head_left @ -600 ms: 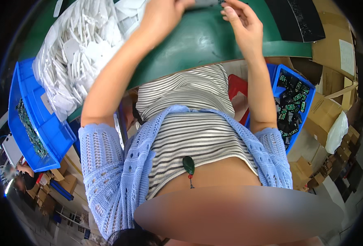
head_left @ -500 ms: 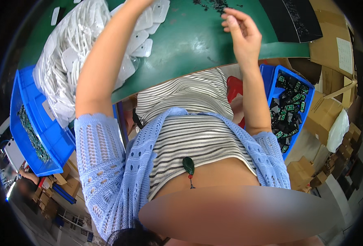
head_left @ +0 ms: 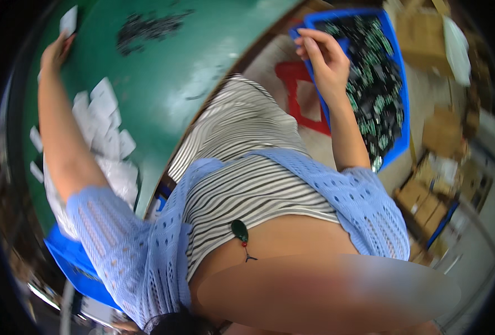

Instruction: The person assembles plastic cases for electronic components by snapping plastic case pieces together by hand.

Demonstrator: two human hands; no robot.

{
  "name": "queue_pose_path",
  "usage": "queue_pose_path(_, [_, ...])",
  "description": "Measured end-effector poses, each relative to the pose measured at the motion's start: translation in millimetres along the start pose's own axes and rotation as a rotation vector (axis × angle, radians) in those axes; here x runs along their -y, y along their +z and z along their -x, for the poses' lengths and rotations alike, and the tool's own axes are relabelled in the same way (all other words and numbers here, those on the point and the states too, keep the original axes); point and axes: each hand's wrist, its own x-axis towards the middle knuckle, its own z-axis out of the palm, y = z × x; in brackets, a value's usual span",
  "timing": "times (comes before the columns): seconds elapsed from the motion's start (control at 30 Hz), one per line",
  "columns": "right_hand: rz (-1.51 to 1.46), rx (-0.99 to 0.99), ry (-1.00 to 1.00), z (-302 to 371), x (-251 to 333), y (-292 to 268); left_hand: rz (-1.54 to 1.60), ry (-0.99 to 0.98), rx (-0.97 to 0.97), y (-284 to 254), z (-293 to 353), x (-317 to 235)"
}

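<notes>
Since the earlier frame, the view has swung round: the left hand (head_left: 57, 53) now reaches to the far left of the table (head_left: 169, 95), and the right hand (head_left: 328, 61) now appears in front of the blue bin (head_left: 405, 106) of circuit boards (head_left: 370, 72). The left thumb and fingers pinch the near end of one white plate (head_left: 68, 21); the right fingers are loosely curled, partly open, with no item visible in them. Caution: a plate gripped at one end only may pivot or slip if the pinch loosens. The left forearm passes over the loose plates (head_left: 103, 100) and plastic bag (head_left: 119, 176); a low return stroke could drag them. A sweep across the black bits (head_left: 147, 33) could scatter them. Blur prevents confirming how firm the pinch is
</notes>
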Motion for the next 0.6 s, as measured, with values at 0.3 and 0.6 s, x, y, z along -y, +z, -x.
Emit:
queue_pose_path(0.3, [0.845, -0.648, 0.339, 12, -179, -176, -0.542, 0.535, 0.135, 111, 299, -15])
queue_pose_path(0.6, [1.123, 0.2, 0.658, -58, -241, -105, -0.492, -0.272, 0.454, 118, 482, 167])
